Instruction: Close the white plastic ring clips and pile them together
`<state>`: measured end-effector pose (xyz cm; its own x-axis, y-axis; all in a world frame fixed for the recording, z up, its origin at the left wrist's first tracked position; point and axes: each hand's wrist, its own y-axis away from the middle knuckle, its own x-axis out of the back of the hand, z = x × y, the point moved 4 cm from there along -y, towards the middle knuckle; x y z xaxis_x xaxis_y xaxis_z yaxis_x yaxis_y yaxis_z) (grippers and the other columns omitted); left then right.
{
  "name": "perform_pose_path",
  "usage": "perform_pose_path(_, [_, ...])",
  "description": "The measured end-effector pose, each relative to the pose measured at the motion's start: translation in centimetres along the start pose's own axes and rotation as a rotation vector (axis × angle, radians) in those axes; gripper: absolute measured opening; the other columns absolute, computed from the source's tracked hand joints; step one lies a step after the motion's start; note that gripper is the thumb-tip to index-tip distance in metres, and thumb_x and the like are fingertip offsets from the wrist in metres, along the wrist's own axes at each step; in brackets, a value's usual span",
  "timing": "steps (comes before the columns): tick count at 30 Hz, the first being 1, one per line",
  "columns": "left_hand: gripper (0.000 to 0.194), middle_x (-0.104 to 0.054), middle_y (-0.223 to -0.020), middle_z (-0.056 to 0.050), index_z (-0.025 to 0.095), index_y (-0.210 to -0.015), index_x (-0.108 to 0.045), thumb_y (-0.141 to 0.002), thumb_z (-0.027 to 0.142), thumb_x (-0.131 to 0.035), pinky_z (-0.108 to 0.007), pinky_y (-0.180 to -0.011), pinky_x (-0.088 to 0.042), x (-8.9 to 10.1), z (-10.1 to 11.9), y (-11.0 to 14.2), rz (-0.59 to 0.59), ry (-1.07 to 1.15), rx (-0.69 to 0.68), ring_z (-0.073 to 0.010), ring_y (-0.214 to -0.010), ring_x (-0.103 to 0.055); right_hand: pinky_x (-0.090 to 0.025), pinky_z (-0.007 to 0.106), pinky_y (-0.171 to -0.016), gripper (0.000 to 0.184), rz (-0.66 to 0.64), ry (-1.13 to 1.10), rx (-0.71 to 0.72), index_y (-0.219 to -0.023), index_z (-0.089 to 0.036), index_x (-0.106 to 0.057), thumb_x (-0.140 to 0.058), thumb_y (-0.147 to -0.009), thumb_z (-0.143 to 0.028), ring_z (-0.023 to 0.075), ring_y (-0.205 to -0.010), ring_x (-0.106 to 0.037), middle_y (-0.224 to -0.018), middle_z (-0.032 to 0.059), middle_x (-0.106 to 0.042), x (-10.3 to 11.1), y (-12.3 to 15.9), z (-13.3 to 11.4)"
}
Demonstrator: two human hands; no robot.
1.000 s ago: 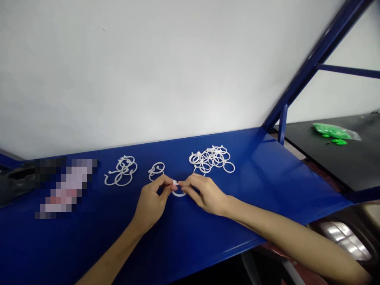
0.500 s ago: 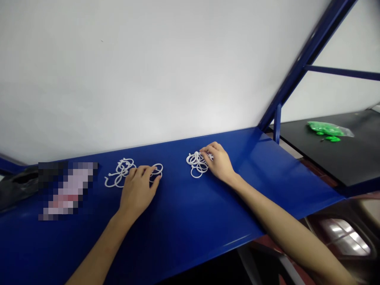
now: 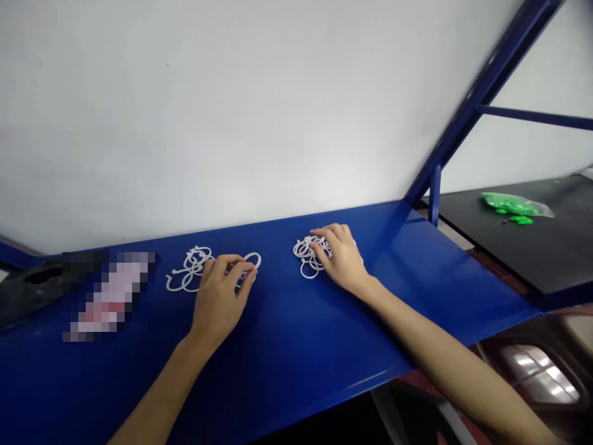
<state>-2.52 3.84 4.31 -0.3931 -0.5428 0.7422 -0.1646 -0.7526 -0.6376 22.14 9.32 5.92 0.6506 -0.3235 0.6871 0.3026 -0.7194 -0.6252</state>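
White plastic shower curtain rings with small knobbed ends lie in two heaps on the blue table (image 3: 296, 334). My left hand (image 3: 219, 295) is closed in a pinch, thumb and forefinger on a white ring (image 3: 257, 258) just right of the left heap (image 3: 191, 269). Part of that ring is hidden by the fingers. Over the right heap (image 3: 308, 256) my right hand (image 3: 343, 258) rests with fingers bent and apart, thumb and fingertips touching the rings. The rings beneath its palm are mostly covered.
At the left lie a black plastic bag (image 3: 28, 293) and a pixelated pinkish packet (image 3: 111, 290). A white wall (image 3: 278, 123) rises behind the table. To the right stand a blue frame post (image 3: 467, 102) and a dark table (image 3: 523, 253) with a bag of green pieces (image 3: 512, 204).
My left thumb and forefinger have come together on a ring, which has shifted slightly to the right. My right hand has spread a little over its heap.
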Motion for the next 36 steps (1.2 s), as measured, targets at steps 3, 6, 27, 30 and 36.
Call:
perform_pose_path(3, [0.021, -0.061, -0.103, -0.007, 0.026, -0.096, -0.074, -0.096, 0.030, -0.054, -0.036, -0.083, -0.050, 0.1, 1.4, 0.3, -0.017, 0.076, -0.085, -0.0210, -0.090, -0.053, -0.049, 0.044, -0.097, 0.030, -0.182, -0.185, 0.078, -0.124, -0.016, -0.060, -0.055, -0.100, -0.034, 0.0254, -0.108, -0.058, -0.114, 0.0125, -0.064, -1.0, 1.0, -2.5])
perform_pose_path(6, [0.023, -0.060, -0.103, -0.005, 0.032, -0.093, -0.077, -0.096, 0.028, -0.054, -0.031, -0.077, -0.050, -0.2, 2.0, 0.8, -0.054, 0.127, -0.137, -0.0189, -0.089, -0.052, -0.054, 0.038, -0.089, 0.035, -0.365, -0.371, 0.051, -0.129, -0.018, -0.055, -0.058, -0.099, -0.035, 0.0209, -0.100, -0.064, -0.112, 0.0095, -0.066, -2.3, 2.0, -3.9])
perform_pose_path(27, [0.041, -0.075, -0.081, -0.003, 0.021, -0.093, -0.072, -0.088, 0.059, -0.056, -0.028, -0.064, -0.051, -2.1, 1.7, 1.4, -0.322, 0.646, 0.604, -0.0169, -0.068, -0.066, -0.054, 0.025, -0.066, 0.027, -0.216, -0.607, -0.090, -0.121, -0.020, -0.065, -0.054, -0.097, -0.025, 0.0114, -0.070, -0.063, -0.086, 0.0021, -0.068, -2.5, 2.3, -4.0])
perform_pose_path(30, [0.039, -0.076, -0.090, -0.004, 0.022, -0.095, -0.072, -0.088, 0.057, -0.059, -0.030, -0.071, -0.054, -2.2, 1.7, 1.6, -0.290, 0.709, 0.605, -0.0182, -0.075, -0.068, -0.054, 0.025, -0.066, 0.025, -0.262, -0.600, -0.083, -0.119, -0.019, -0.066, -0.055, -0.096, -0.024, 0.0115, -0.069, -0.062, -0.082, 0.0013, -0.067, -2.7, 2.4, -4.1])
perform_pose_path(36, [0.035, -0.076, -0.090, -0.004, 0.021, -0.090, -0.071, -0.089, 0.054, -0.058, -0.030, -0.070, -0.053, -2.4, 1.9, 1.9, -0.289, 0.743, 0.584, -0.0177, -0.074, -0.067, -0.052, 0.024, -0.060, 0.012, -0.293, -0.629, -0.067, -0.096, -0.019, -0.065, -0.057, -0.097, -0.027, 0.0116, -0.068, -0.064, -0.088, 0.0034, -0.073, -2.8, 2.9, -4.5])
